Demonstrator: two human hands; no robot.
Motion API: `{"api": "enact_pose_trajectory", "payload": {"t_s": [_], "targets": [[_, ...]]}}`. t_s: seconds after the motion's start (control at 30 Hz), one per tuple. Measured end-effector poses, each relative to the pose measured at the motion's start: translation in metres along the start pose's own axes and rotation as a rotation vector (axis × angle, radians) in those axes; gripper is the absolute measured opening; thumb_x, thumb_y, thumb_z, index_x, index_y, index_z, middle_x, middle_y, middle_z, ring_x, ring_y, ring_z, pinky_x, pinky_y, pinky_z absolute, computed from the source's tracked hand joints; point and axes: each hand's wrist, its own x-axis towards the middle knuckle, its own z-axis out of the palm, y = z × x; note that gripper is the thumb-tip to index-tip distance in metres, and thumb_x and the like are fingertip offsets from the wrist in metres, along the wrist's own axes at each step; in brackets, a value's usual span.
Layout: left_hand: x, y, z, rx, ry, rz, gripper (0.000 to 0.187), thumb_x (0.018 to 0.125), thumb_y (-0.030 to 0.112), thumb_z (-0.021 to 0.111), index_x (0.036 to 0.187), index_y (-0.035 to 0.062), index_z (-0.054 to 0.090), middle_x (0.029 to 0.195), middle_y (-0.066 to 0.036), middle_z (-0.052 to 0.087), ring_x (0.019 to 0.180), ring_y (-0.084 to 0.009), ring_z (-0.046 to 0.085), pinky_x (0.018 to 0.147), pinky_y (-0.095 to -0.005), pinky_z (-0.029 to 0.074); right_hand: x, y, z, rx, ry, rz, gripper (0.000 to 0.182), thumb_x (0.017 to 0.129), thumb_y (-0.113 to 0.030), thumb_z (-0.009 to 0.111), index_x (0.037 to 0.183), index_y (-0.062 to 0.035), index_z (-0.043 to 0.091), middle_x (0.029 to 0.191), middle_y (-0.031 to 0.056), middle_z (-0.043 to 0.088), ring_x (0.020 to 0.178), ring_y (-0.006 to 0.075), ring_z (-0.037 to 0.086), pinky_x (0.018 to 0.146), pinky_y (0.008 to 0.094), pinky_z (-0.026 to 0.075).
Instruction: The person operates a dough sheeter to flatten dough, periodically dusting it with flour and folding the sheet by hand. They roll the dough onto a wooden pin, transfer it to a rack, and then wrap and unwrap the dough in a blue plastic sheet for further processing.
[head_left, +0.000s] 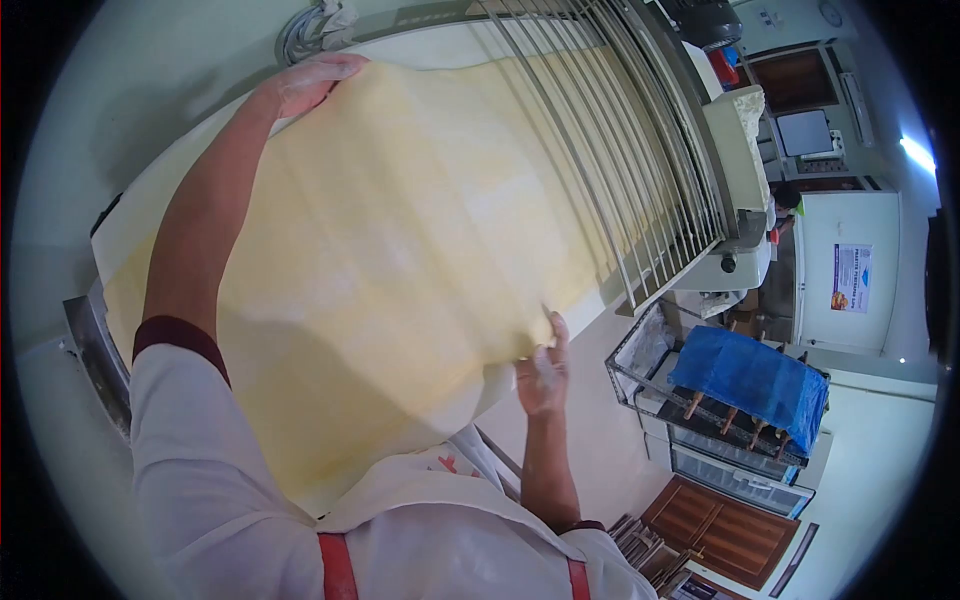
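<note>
A wide sheet of pale yellow dough [400,220] lies over a white belt [600,300] and passes under a metal bar guard [610,150]. At the sheet's far left edge, my left hand [305,84] is closed on the dough, its fingers pressed together round the edge. My right hand [543,370] touches the near right edge, with the fingers partly hidden by the dough and a floury thumb apart from them. Part of the sheet hangs toward my apron.
Beyond the guard stands the machine housing [735,150]. A rack with a blue cover [755,380] is on the right. Another person [786,200] is far off in the background. A coiled cable [305,38] hangs on the wall.
</note>
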Motion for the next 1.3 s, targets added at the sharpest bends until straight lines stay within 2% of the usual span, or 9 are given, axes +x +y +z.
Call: {"api": "enact_pose_trajectory", "payload": {"t_s": [0.13, 0.33, 0.43, 0.6, 0.7, 0.83, 0.97, 1.17, 1.3], "targets": [[0.000, 0.001, -0.012, 0.476, 0.034, -0.258, 0.036, 0.086, 0.021, 0.064, 0.113, -0.0012, 0.059, 0.102, -0.006, 0.064, 0.091, -0.0131, 0.060, 0.082, -0.0296, 0.047, -0.005, 0.023, -0.006, -0.307, 0.025, 0.093, 0.051, 0.077, 0.004, 0.066, 0.124, -0.0070, 0.047, 0.125, 0.0132, 0.051, 0.117, 0.0269, 0.050, 0.095, 0.0398, 0.045], [-0.013, -0.003, -0.029, 0.526, -0.075, -0.059, 0.033, 0.085, 0.023, 0.065, 0.110, 0.0007, 0.061, 0.098, -0.007, 0.065, 0.088, -0.0151, 0.061, 0.077, -0.0305, 0.049, 0.004, 0.001, 0.039, -1.239, -0.080, -0.086, 0.028, 0.077, 0.007, 0.064, 0.103, -0.0010, 0.061, 0.106, 0.0124, 0.060, 0.098, 0.0227, 0.058, 0.090, 0.0352, 0.047], [-0.016, 0.028, -0.024, 0.376, -0.031, 0.044, 0.034, 0.085, 0.025, 0.065, 0.110, 0.0015, 0.061, 0.098, -0.006, 0.065, 0.089, -0.0140, 0.061, 0.078, -0.0298, 0.049, -0.012, -0.015, 0.019, -0.553, -0.024, -0.091, 0.026, 0.080, 0.006, 0.062, 0.104, -0.0023, 0.057, 0.100, 0.0052, 0.063, 0.096, 0.0216, 0.061, 0.086, 0.0347, 0.050], [0.003, 0.005, 0.000, 0.184, 0.067, -0.149, 0.039, 0.090, 0.034, 0.059, 0.114, 0.0043, 0.058, 0.093, -0.002, 0.064, 0.083, -0.0120, 0.060, 0.076, -0.0295, 0.048, 0.002, 0.019, 0.003, -0.001, 0.075, -0.127, 0.100, 0.081, -0.007, 0.068, 0.148, -0.0205, -0.005, 0.138, 0.0183, 0.036, 0.123, 0.0248, 0.044, 0.091, 0.0385, 0.048], [-0.003, -0.010, -0.023, 0.396, -0.001, -0.207, 0.033, 0.090, 0.030, 0.059, 0.110, 0.0035, 0.061, 0.092, -0.002, 0.064, 0.081, -0.0113, 0.058, 0.074, -0.0294, 0.048, -0.017, 0.035, 0.009, -0.290, 0.099, -0.115, 0.098, 0.081, -0.006, 0.067, 0.148, -0.0186, -0.004, 0.139, 0.0146, 0.036, 0.121, 0.0253, 0.046, 0.091, 0.0398, 0.047], [-0.022, -0.013, -0.015, 0.596, -0.035, -0.127, 0.035, 0.087, 0.027, 0.063, 0.110, 0.0004, 0.062, 0.099, -0.006, 0.064, 0.090, -0.0142, 0.059, 0.081, -0.0301, 0.046, -0.014, 0.056, -0.003, -0.991, -0.095, 0.113, 0.048, 0.076, 0.001, 0.070, 0.121, -0.0042, 0.053, 0.118, 0.0130, 0.056, 0.105, 0.0167, 0.053, 0.084, 0.0305, 0.046], [-0.055, 0.020, -0.017, 0.469, -0.009, 0.076, 0.033, 0.088, 0.028, 0.063, 0.106, 0.0001, 0.062, 0.100, -0.004, 0.064, 0.091, -0.0141, 0.059, 0.083, -0.0298, 0.046, -0.046, 0.005, 0.084, -1.203, 0.020, 0.062, 0.020, 0.076, 0.005, 0.068, 0.095, 0.0003, 0.063, 0.098, 0.0067, 0.064, 0.087, 0.0125, 0.058, 0.077, 0.0239, 0.047], [-0.005, 0.024, 0.013, -0.128, -0.026, 0.349, 0.039, 0.087, 0.037, 0.063, 0.106, 0.0038, 0.061, 0.094, 0.001, 0.063, 0.088, -0.0097, 0.059, 0.076, -0.0247, 0.046, -0.014, -0.015, 0.030, -0.245, 0.033, -0.146, 0.050, 0.082, 0.000, 0.063, 0.128, -0.0073, 0.045, 0.115, 0.0111, 0.058, 0.098, 0.0196, 0.059, 0.081, 0.0303, 0.051], [0.028, -0.006, -0.012, 0.452, 0.113, -0.081, 0.041, 0.087, 0.045, 0.059, 0.101, 0.0058, 0.061, 0.089, 0.002, 0.063, 0.076, -0.0082, 0.057, 0.066, -0.0230, 0.045, 0.005, 0.032, 0.012, 0.015, 0.228, -0.209, 0.075, 0.084, -0.001, 0.060, 0.144, -0.0112, 0.015, 0.129, 0.0160, 0.044, 0.111, 0.0256, 0.052, 0.089, 0.0364, 0.049]]}}
